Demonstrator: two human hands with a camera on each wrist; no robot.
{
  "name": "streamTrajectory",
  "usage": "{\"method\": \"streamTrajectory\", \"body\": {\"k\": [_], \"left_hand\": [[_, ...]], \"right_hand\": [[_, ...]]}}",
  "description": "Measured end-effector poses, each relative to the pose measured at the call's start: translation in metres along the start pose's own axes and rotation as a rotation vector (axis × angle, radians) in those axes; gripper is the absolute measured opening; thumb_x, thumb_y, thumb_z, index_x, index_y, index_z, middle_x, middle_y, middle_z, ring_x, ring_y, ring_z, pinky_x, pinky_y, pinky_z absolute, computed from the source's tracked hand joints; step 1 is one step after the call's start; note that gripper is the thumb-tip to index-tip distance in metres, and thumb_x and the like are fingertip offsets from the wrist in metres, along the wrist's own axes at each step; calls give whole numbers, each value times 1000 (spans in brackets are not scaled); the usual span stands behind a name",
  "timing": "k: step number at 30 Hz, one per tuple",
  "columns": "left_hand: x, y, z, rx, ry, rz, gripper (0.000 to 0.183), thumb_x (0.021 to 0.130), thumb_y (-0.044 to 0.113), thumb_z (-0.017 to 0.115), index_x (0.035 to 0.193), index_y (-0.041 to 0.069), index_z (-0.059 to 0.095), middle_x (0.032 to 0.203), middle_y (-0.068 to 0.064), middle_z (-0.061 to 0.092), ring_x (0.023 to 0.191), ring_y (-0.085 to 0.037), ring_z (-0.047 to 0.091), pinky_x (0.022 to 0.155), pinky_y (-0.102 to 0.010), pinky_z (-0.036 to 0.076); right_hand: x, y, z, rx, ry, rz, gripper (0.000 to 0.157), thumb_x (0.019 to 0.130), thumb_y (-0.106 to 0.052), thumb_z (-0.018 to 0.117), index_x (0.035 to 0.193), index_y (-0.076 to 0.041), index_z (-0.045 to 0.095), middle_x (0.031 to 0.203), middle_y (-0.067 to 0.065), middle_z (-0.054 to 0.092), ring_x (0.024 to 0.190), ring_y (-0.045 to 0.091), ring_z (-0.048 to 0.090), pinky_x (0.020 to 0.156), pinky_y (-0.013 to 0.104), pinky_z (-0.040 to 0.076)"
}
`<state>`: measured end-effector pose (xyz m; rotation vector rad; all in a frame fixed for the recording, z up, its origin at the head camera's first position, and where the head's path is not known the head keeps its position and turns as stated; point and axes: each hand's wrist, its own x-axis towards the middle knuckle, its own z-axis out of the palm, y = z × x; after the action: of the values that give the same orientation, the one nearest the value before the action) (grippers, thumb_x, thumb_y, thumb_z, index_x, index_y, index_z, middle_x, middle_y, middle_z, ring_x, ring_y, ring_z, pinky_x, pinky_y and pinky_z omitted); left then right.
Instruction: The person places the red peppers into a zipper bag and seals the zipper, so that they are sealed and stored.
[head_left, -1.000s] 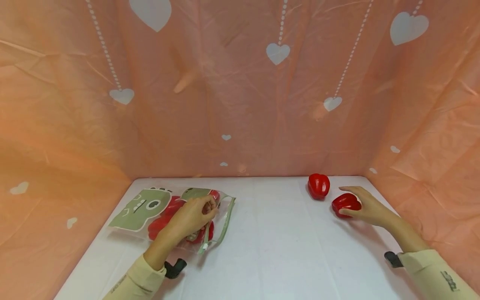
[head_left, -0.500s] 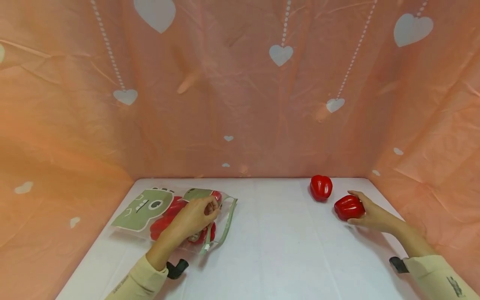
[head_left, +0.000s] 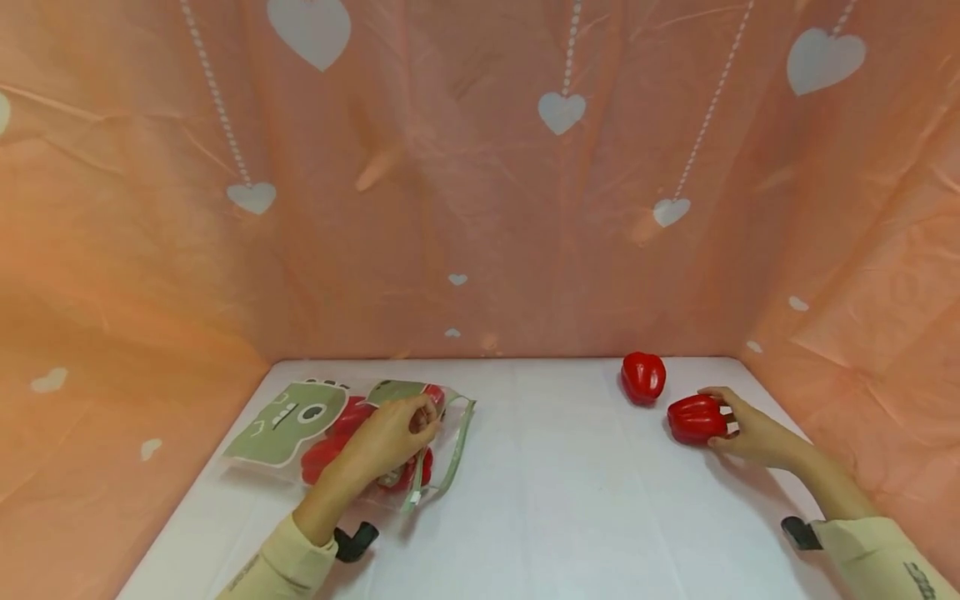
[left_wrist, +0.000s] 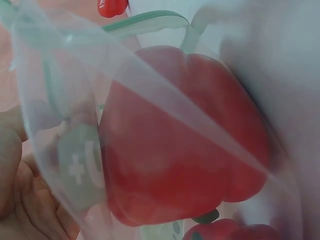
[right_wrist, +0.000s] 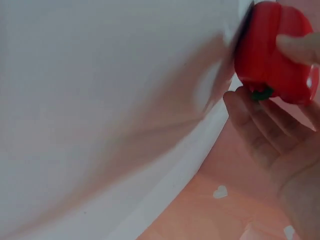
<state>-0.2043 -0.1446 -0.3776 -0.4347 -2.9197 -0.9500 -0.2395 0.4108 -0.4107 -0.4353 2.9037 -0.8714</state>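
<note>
On the left, a clear zip bag point(head_left: 273, 425) with green cartoon prints lies on the table. My left hand point(head_left: 390, 429) reaches over it, fingers curled on the plastic near its green-edged mouth. Inside, a large red bell pepper point(left_wrist: 180, 140) fills the left wrist view, with more red peppers point(left_wrist: 235, 231) below it. At the right, my right hand point(head_left: 756, 435) holds another red bell pepper point(head_left: 695, 419) at its right end, thumb point(right_wrist: 296, 49) on its side and fingers by the green stem. White table shows between palm and pepper.
One more red bell pepper point(head_left: 642, 378) stands just behind the held one, near the back edge of the white table point(head_left: 555, 483). Orange cloth point(head_left: 480, 208) with white hearts walls in the back and both sides.
The right hand has closed in on the pepper and drawn slightly back to its right end; that pepper has turned a little. The left hand and bag look the same.
</note>
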Motion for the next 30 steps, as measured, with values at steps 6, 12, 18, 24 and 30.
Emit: {"method": "streamTrajectory", "body": {"k": [6, 12, 18, 24, 30], "left_hand": [[1, -1, 0, 0, -8, 3, 13, 97, 16, 80, 98, 14, 66, 78, 3, 60, 71, -14, 56, 62, -28, 52], [2, 2, -1, 2, -9, -7, 14, 97, 16, 80, 98, 14, 66, 79, 3, 61, 73, -14, 57, 64, -29, 54], [0, 5, -2, 6, -11, -12, 15, 96, 16, 80, 100, 14, 66, 81, 3, 62, 75, -15, 58, 68, -29, 56], [-1, 4, 0, -3, -11, -31, 16, 96, 18, 82, 99, 15, 66, 80, 3, 61, 74, -15, 58, 68, -29, 56], [0, 3, 1, 5, -1, -7, 15, 96, 18, 81, 99, 16, 66, 80, 4, 61, 75, -14, 58, 68, -30, 56]], "right_hand": [[2, -6, 6, 35, 1, -26, 84, 85, -16, 91, 146, 7, 38, 133, 29, 58, 117, 45, 60, 81, 33, 62], [6, -18, 14, 50, 15, -67, 80, 84, -19, 92, 143, 4, 43, 130, 24, 62, 113, 37, 63, 78, 23, 59], [10, -37, 22, 61, 50, -140, 78, 84, -18, 92, 142, 4, 45, 130, 23, 63, 109, 32, 65, 78, 23, 59], [15, -60, 32, 79, 48, -155, 77, 85, -21, 92, 143, 1, 45, 133, 24, 63, 110, 35, 68, 83, 35, 63], [19, -76, 45, 132, 22, -146, 76, 86, -22, 91, 143, 0, 45, 134, 26, 64, 110, 37, 71, 85, 42, 64]]}}
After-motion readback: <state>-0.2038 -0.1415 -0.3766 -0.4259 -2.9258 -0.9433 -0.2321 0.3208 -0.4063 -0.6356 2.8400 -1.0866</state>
